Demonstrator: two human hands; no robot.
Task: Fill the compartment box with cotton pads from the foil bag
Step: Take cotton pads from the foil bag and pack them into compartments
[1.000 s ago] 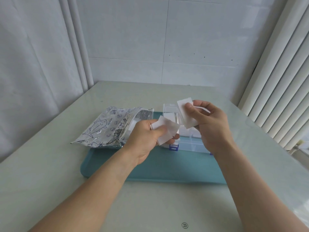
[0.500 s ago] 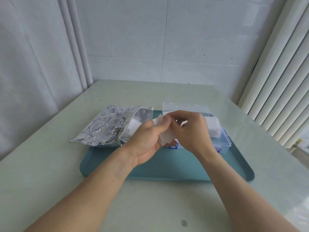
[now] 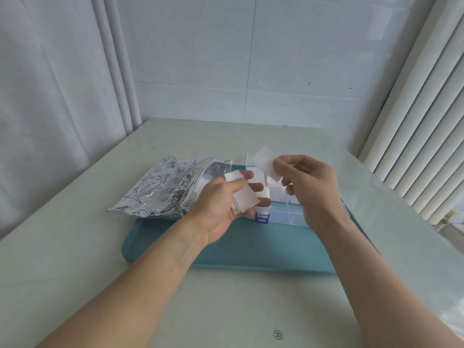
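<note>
Holding a small stack of cotton pads in the left hand, thumb pressed on top and fingers curled beneath, just above the front left corner of the clear compartment box. Pinching a single pad between thumb and fingertips of the right hand, raised over the box, where more white pads lie inside, though which compartments cannot be told. Resting on the teal tray on the worktop, box at right with a blue latch in front, foil bag at left, mouth open toward the box.
</note>
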